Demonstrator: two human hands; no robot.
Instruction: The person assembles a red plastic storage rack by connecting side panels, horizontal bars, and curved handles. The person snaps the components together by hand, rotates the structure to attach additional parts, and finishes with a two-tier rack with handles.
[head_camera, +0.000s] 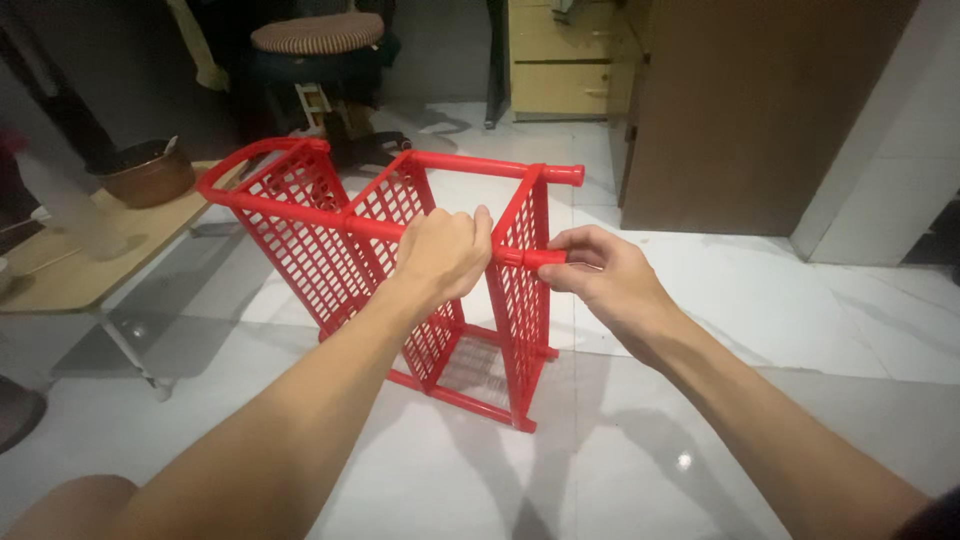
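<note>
Hands grip red rack lying sideways, poles running left-right.

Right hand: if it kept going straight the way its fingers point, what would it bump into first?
Probably the left hand. The right hand pinches the red rod's end, fingers pointing along it, past the mesh panel. Depth unclear.

My left hand wraps the near rail of the red plastic rack, so the stretch of tube under my palm is hidden, and I can't see the fingertips curled behind it. My right hand covers part of the rail's end cap. At the left edge of the frame, the low wooden table is cut off. At top centre the striped stool loses its upper rim to the frame edge.
</note>
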